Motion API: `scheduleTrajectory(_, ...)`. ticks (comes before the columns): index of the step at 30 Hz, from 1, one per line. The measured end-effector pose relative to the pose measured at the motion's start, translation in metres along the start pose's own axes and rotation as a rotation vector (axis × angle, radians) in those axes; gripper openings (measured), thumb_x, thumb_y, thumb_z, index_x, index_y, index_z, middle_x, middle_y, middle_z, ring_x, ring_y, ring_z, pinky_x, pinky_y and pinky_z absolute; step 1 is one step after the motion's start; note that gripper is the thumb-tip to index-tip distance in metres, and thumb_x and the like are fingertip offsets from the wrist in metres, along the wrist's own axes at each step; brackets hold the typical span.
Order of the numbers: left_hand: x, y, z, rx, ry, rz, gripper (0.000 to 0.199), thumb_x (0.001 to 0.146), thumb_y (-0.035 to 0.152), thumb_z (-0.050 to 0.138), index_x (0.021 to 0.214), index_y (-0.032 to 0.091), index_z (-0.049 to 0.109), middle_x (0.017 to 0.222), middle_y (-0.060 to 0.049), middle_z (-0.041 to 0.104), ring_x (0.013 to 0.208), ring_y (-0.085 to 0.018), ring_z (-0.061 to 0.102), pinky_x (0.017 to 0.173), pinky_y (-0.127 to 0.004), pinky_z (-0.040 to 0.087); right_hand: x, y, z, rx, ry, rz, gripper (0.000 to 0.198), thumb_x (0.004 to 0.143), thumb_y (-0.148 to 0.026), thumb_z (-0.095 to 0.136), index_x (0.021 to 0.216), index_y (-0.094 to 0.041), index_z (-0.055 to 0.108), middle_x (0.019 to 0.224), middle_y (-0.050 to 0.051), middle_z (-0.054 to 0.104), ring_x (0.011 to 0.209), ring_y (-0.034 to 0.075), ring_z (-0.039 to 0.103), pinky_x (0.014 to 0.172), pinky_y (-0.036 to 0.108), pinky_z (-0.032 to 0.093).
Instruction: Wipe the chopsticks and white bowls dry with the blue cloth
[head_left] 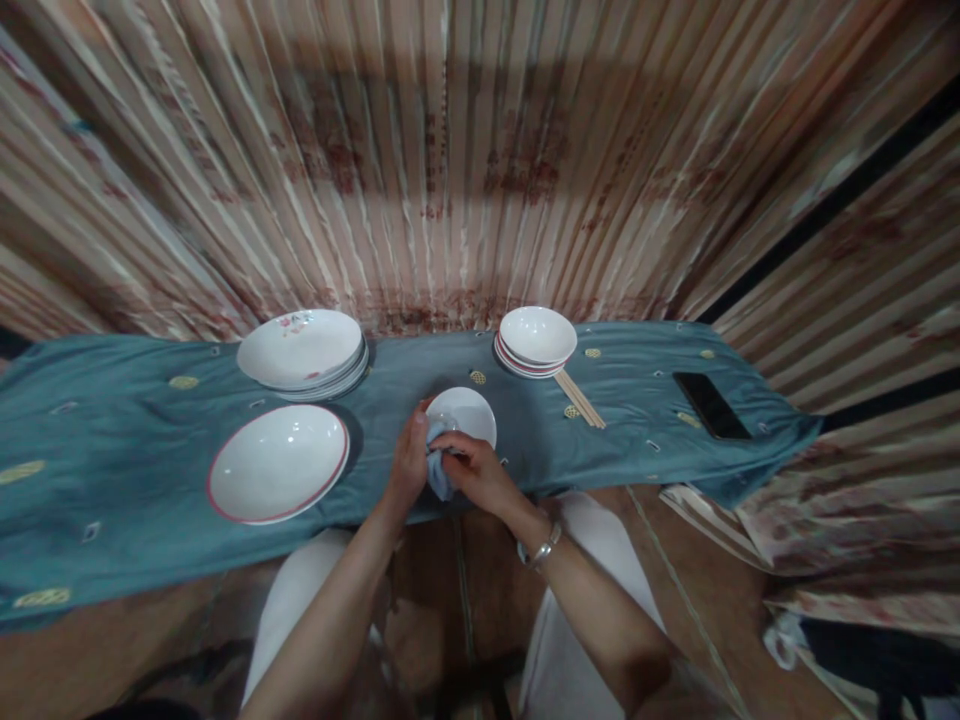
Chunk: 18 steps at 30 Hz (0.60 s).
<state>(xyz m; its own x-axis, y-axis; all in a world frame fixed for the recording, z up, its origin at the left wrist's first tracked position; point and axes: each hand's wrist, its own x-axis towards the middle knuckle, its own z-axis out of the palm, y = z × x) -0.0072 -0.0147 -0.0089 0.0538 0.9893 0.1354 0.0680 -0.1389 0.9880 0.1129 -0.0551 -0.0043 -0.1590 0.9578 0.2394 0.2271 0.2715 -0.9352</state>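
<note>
Near the table's front edge, a small white bowl [474,412] is tilted between my hands. My left hand [410,455] is closed on the bowl's left side, the thumb up by the rim. In my right hand [478,468], the bent fingers press a light blue cloth [439,474] against the inside and near rim of the bowl. Part of the cloth hangs down between the two hands. My fingers and the cloth cover the near left part of the bowl.
A blue-green cloth [150,480] covers the table. Stacked large plates [300,350], a red-rimmed dish [279,462], stacked small bowls [537,335], chopsticks [581,400] and a black phone [711,405] lie around. A patterned curtain [465,170] hangs behind.
</note>
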Motion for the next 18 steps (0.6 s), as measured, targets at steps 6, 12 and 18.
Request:
scheduleTrajectory(6,0.002,-0.004,0.002,-0.009,-0.01,-0.001,0.062,0.089,0.059,0.035,0.12,0.012,0.061,0.129,-0.013,0.062,0.125,-0.025,0.052,0.112,-0.04,0.032,0.017,-0.011,-0.002,-0.102,0.148,-0.112,0.015,0.081,-0.017,0.052,0.087,-0.02,0.066,0.112,0.007,0.063,0.106,0.017,0.059,0.094,0.03,0.046)
scheduleTrajectory(12,0.001,-0.007,0.001,0.017,0.008,-0.016,0.062,0.089,0.057,0.038,0.124,0.01,0.058,0.135,-0.016,0.056,0.129,-0.025,0.048,0.114,-0.043,0.03,0.035,-0.012,-0.01,-0.413,0.269,-0.239,0.017,0.09,-0.019,0.048,0.093,-0.019,0.065,0.114,0.009,0.061,0.11,0.018,0.056,0.102,0.032,0.042)
scheduleTrajectory(18,0.0,-0.003,0.0,-0.017,-0.043,0.048,0.058,0.091,0.056,0.035,0.125,0.015,0.058,0.135,-0.011,0.058,0.128,-0.023,0.049,0.113,-0.039,0.031,0.047,-0.004,-0.02,-0.692,0.305,-0.187,0.018,0.092,-0.019,0.045,0.095,-0.018,0.063,0.112,0.01,0.061,0.11,0.021,0.054,0.101,0.035,0.043)
